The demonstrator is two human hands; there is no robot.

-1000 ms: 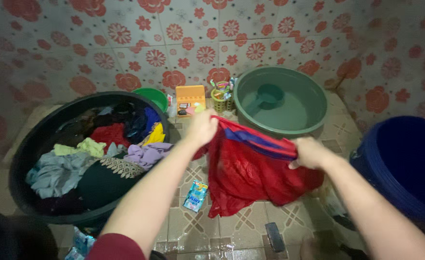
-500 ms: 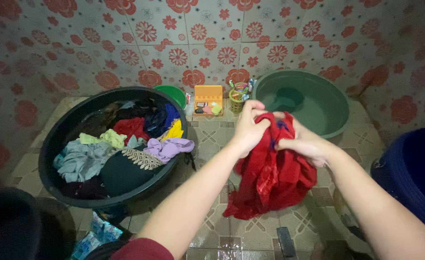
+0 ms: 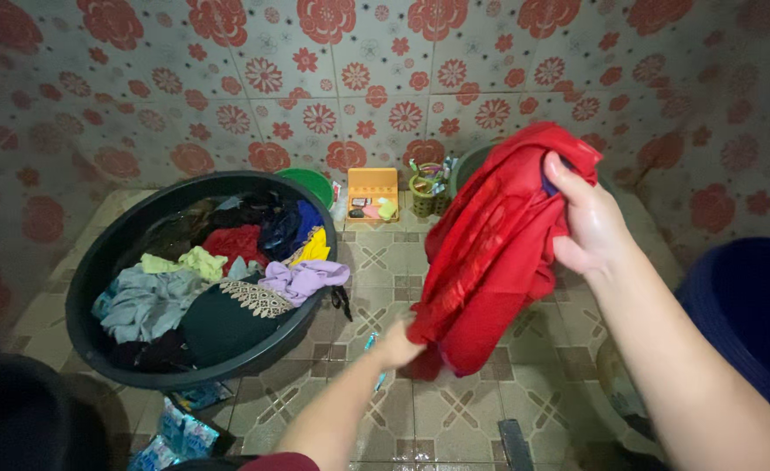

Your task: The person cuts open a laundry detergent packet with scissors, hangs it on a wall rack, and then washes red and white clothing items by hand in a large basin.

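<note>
A red garment (image 3: 494,253) with a blue trim hangs in the air in front of me. My right hand (image 3: 587,218) grips its bunched top, raised near the tiled wall. Lower down, my left hand (image 3: 398,344) pinches the bottom hem of the same red garment just above the floor tiles. To the left stands a big black tub (image 3: 97,262) filled with several mixed clothes: grey, yellow, lilac, dark green, red.
A green basin (image 3: 465,161) sits mostly hidden behind the red garment. A dark blue bucket (image 3: 742,305) stands at the right. By the wall are an orange box (image 3: 373,187), a small basket of items (image 3: 428,183) and a green bowl (image 3: 311,181). Sachets (image 3: 171,427) lie on the wet floor.
My right hand lifted the bunched garment up and to the right. My left hand let go of the top, dropped down and took the bottom hem.
</note>
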